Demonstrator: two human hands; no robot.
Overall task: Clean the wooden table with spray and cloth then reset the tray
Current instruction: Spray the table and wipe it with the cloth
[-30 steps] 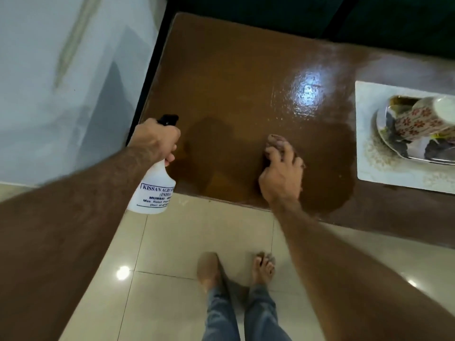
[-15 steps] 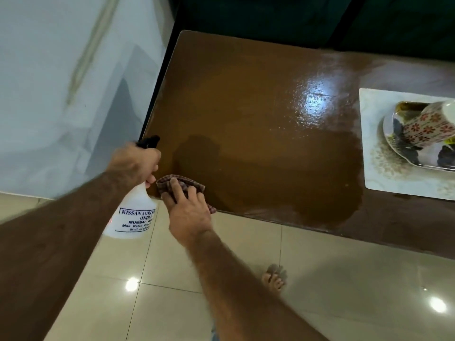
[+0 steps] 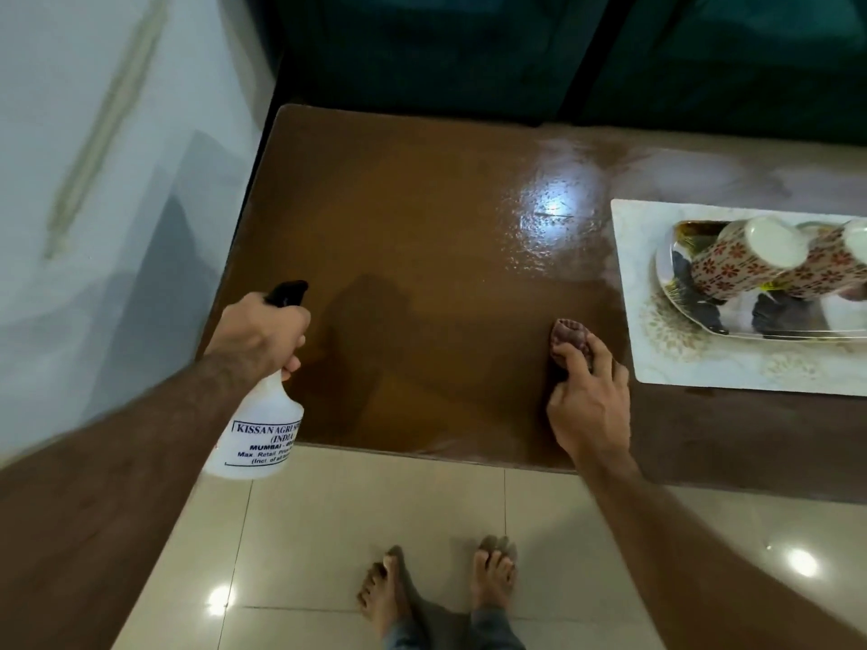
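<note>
My left hand (image 3: 260,337) grips the neck of a white spray bottle (image 3: 255,431) with a black nozzle, held off the table's front left corner. My right hand (image 3: 589,401) presses a bunched reddish checked cloth (image 3: 570,337) onto the glossy brown wooden table (image 3: 422,236), near its front edge. The fingers curl over the cloth and hide most of it. To the right lies a white patterned tray (image 3: 703,372), carrying a smaller shiny plate (image 3: 769,321) and two floral cups (image 3: 746,255) upside down.
A pale wall (image 3: 94,180) runs along the table's left side. Dark green furniture (image 3: 516,49) stands behind the table. My bare feet (image 3: 441,588) stand on beige floor tiles just in front of the table edge.
My right hand has slid the cloth from the table's front left corner to the right, close to the tray. My left hand still holds the bottle in about the same place.
</note>
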